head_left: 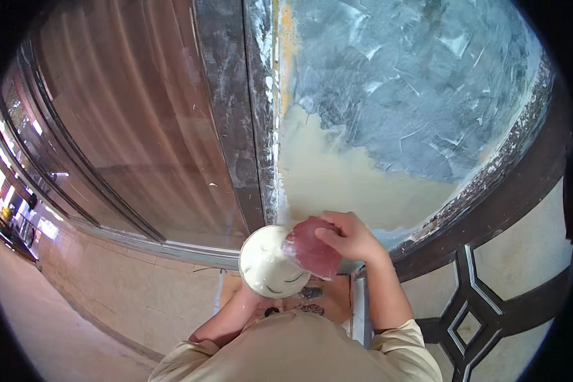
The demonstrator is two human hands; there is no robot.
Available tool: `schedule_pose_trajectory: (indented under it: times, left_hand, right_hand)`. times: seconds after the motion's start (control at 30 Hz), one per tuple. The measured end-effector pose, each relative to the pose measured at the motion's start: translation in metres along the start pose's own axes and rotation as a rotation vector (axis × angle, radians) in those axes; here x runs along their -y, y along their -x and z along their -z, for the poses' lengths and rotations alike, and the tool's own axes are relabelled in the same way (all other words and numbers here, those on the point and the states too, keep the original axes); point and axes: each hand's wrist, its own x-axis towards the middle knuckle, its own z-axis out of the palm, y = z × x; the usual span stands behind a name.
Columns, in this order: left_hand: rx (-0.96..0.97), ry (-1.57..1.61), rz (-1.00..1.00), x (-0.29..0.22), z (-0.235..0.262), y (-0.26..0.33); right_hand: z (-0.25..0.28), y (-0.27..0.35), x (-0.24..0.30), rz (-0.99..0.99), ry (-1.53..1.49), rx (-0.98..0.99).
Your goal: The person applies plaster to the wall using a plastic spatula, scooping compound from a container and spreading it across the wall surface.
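Observation:
In my left hand (253,298) is a round white tub (242,260), held up in front of my body; the fingers are mostly hidden beneath it. White, creamy paste (268,254) fills the tub, with a few dark curved marks near its near side. My right hand (355,239) grips a flat dark-red spreader (317,249), the thumb lying over its face. White paste coats the spreader's left edge, which overlaps the tub's right side; whether it touches the paste I cannot tell. Ahead, the wall panel has a smooth cream coat (337,181) on its lower part.
Above the cream coat lies rough blue-grey wall (401,83). A paint-spattered dark frame (254,127) and a brown glass door (140,127) stand left. On the right is a dark panelled door (490,305). Below me, brown sheeting (340,299) covers part of the tiled floor (134,274).

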Motion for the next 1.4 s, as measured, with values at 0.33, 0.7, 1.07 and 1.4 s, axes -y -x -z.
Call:
schedule_pose_trajectory:
  times: [0.33,0.7,1.07,1.4]
  left_hand:
    - [0.1,0.109,-0.015,0.019,-0.036,-0.004]
    - [0.262,0.557,0.093,0.039,-0.044,0.002]
    - [0.138,0.532,0.031,0.052,-0.057,0.005]
    - [0.145,0.63,0.113,0.073,-0.056,0.003]
  right_hand:
    - [0.035,0.015,-0.001,-0.059,-0.02,-0.076]
    - [0.065,0.04,-0.011,0.105,0.22,-0.044]
    - [0.095,0.097,-0.085,-0.057,0.296,-0.021]
    - [0.093,0.152,-0.153,-0.365,0.084,-0.205]
